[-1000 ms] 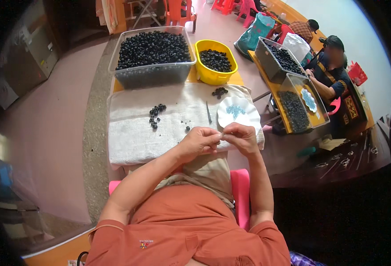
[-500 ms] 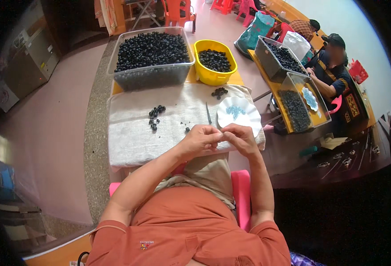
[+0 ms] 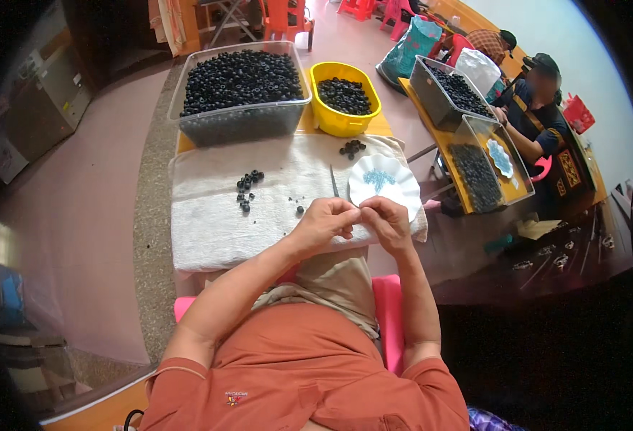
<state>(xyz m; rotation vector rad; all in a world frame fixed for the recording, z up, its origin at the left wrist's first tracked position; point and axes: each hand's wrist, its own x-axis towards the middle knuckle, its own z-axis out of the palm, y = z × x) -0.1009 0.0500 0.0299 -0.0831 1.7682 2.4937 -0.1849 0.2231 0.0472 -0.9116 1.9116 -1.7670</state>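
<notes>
My left hand [image 3: 325,224] and my right hand [image 3: 388,221] meet fingertip to fingertip over the near edge of a white cloth [image 3: 209,230]. Both are closed in a pinch; whatever lies between the fingers is too small or hidden. Just beyond my right hand is a white plate [image 3: 405,188] with a wavy rim, bearing small light-blue pieces [image 3: 378,179]. A slim, dark, pointed tool [image 3: 334,179] lies left of the plate. Small round black parts [image 3: 245,188] are grouped on the cloth's left side, and another little heap [image 3: 352,149] sits behind the tool.
Behind the cloth stand a large clear bin [image 3: 241,129] and a yellow tub [image 3: 345,128], both filled with black parts. On the right, another table [image 3: 439,126] carries two more bins, and a person [image 3: 532,108] sits beside it. Farther back is a red chair [image 3: 288,21].
The whole view has shifted slightly. My hands stay pinched together near the plate, with only a small change in the fingers.
</notes>
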